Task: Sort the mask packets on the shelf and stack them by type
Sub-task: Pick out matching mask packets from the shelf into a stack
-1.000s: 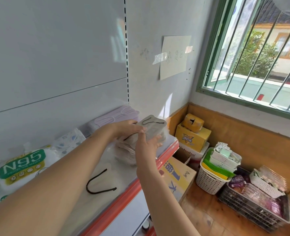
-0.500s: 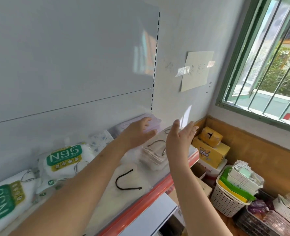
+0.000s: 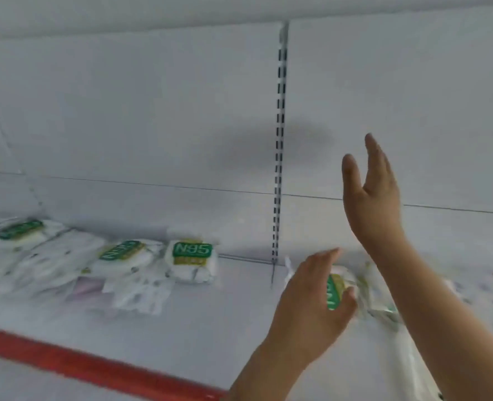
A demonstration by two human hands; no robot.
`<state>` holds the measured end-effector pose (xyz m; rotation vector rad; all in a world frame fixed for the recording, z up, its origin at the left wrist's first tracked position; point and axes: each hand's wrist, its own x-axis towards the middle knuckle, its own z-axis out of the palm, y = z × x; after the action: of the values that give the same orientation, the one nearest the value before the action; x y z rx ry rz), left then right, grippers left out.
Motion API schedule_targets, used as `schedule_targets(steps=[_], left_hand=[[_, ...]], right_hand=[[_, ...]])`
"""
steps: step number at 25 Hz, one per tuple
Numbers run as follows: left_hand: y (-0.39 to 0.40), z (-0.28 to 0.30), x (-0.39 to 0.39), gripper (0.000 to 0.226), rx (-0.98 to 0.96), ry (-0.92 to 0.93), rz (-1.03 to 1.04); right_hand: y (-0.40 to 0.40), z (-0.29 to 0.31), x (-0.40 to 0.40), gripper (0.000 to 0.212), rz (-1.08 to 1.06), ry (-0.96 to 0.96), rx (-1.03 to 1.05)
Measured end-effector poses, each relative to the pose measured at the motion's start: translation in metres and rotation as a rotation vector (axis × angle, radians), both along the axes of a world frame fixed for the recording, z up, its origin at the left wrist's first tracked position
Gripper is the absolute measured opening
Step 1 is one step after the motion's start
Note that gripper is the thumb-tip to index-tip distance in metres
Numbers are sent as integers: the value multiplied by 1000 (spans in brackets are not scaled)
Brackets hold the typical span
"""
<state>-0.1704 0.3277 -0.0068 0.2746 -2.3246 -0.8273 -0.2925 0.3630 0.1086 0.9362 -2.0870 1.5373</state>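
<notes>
The white shelf (image 3: 181,322) carries N95 packets (image 3: 192,263) scattered at left among patterned packets (image 3: 51,267) (blurred), so sorting looks far from done. The right hand (image 3: 369,195) hangs raised, fingers straight and apart. The left hand (image 3: 311,302) curls round another N95 packet (image 3: 336,287).

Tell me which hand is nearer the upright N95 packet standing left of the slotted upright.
Left. The left hand is low over the shelf, just right of the upright N95 packet, on another green-labelled packet. The right hand is raised higher and farther right.
</notes>
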Motion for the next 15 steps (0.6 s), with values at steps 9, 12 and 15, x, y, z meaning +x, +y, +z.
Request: schedule_targets(steps=[9,12,15], left_hand=[[-220,-27,208,45,112,24,381],[-297,-40,271,41,-9,23,568],[-351,-49,316,78,-109,-272,680]], right_hand=[[-260,-13,194,53,473,-85,84],[-327,-23,245,44,588,-90,216],[-382,-56,270,48,671,62,623]])
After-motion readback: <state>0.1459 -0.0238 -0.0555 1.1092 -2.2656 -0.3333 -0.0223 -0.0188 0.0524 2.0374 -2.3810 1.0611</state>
